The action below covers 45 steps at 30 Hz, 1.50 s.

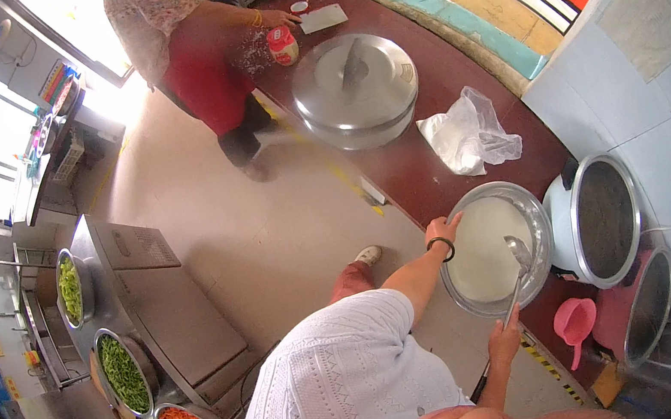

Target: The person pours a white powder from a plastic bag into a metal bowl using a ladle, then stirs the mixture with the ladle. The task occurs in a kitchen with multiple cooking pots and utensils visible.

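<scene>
Fingers of my left hand (445,232), with a dark band at the wrist, grip the rim of a wide metal bowl (538,225). Inside it lies a pale, smooth, batter-like mixture (479,253). My right hand (505,340) is closed around the handle of a metal ladle (518,253). The ladle's head rests at the mixture's surface, near the bowl's right inner side. Beyond the bowl, a clear plastic bag of white powder (461,135) sits on the dark red countertop (451,72).
A large lidded metal pot (356,86), a red-capped jar (283,46), two cookers (563,227) (611,311) and a pink plastic dipper (575,320) stand on the counter. Another person (187,43) reaches toward a white board (323,18). Bowls of cut vegetables (124,371) line the left.
</scene>
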### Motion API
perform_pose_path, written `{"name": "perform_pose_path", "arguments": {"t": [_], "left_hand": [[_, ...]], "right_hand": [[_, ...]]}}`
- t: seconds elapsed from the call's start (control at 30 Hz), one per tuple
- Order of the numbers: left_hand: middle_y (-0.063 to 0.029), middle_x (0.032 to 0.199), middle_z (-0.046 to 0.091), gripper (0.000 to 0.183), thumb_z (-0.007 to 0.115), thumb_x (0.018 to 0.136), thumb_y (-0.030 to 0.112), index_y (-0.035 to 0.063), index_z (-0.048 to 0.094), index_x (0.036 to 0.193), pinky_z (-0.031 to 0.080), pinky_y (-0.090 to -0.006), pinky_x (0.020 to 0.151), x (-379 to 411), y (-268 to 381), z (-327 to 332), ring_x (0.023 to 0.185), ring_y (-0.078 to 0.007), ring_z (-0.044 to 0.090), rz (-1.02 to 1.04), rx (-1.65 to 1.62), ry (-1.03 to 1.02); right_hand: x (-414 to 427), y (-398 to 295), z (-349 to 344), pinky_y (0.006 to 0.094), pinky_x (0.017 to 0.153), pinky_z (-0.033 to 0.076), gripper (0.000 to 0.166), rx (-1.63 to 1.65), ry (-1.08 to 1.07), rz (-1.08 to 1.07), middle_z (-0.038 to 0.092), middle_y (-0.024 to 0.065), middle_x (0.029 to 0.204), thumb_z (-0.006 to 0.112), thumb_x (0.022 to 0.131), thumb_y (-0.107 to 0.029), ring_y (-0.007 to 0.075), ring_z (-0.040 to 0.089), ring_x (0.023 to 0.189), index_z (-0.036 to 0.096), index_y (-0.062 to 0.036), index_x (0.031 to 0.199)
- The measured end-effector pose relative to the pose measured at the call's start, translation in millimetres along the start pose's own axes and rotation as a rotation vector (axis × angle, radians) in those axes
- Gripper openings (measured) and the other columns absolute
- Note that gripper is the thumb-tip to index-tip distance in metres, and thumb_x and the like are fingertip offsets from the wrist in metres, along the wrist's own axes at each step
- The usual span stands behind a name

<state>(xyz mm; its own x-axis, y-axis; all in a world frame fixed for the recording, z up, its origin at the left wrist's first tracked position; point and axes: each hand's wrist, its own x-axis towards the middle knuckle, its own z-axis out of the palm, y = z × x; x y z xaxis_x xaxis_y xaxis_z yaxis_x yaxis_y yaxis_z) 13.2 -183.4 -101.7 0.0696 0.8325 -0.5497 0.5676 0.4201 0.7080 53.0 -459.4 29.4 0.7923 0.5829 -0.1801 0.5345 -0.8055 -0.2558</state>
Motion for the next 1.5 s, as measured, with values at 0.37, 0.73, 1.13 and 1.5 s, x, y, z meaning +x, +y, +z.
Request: {"name": "perform_pose_path", "arguments": {"t": [0.37,0.73,1.13,1.5], "left_hand": [[-0.0224,0.091,0.065,0.065,0.061,0.076,0.062,-0.0012,0.067,0.091,0.048,-0.0424,0.074,4,1,-5,0.086,-0.0351,0.063,-0.012,-0.013,-0.056],[-0.0231,0.074,0.061,0.063,0.062,0.077,0.06,-0.0028,0.063,0.075,0.046,-0.0429,0.065,4,0,1,0.068,-0.0356,0.059,0.009,-0.021,-0.053],[-0.0205,0.088,0.066,0.061,0.061,0.076,0.062,0.0022,0.068,0.083,0.049,-0.0442,0.072,4,1,-3,0.084,-0.0361,0.063,-0.018,-0.002,-0.086],[-0.0185,0.098,0.066,0.067,0.058,0.076,0.064,0.0024,0.068,0.099,0.049,-0.0418,0.079,7,-1,1,0.094,-0.0334,0.063,-0.028,0.022,-0.103]], "right_hand": [[38,-27,19,0.0483,0.07,0.045,0.067,0.004,-0.056,0.137,0.063,0.0242,0.081,0.059,0.084,-0.011,0.0414,0.061,0.077,0.03,-0.0158,0.143],[29,-42,51,0.0474,0.07,0.047,0.065,-0.017,-0.154,0.083,0.064,0.0239,0.081,0.057,0.086,-0.014,0.04,0.062,0.076,0.028,-0.0147,0.144],[6,-38,35,0.0498,0.072,0.045,0.069,0.063,-0.181,0.008,0.063,0.0265,0.082,0.058,0.084,-0.014,0.0438,0.061,0.078,0.026,-0.0152,0.145],[45,-26,3,0.0477,0.071,0.046,0.065,0.036,0.039,-0.043,0.063,0.0262,0.087,0.056,0.084,-0.012,0.0427,0.061,0.079,0.028,-0.0121,0.144]]}}
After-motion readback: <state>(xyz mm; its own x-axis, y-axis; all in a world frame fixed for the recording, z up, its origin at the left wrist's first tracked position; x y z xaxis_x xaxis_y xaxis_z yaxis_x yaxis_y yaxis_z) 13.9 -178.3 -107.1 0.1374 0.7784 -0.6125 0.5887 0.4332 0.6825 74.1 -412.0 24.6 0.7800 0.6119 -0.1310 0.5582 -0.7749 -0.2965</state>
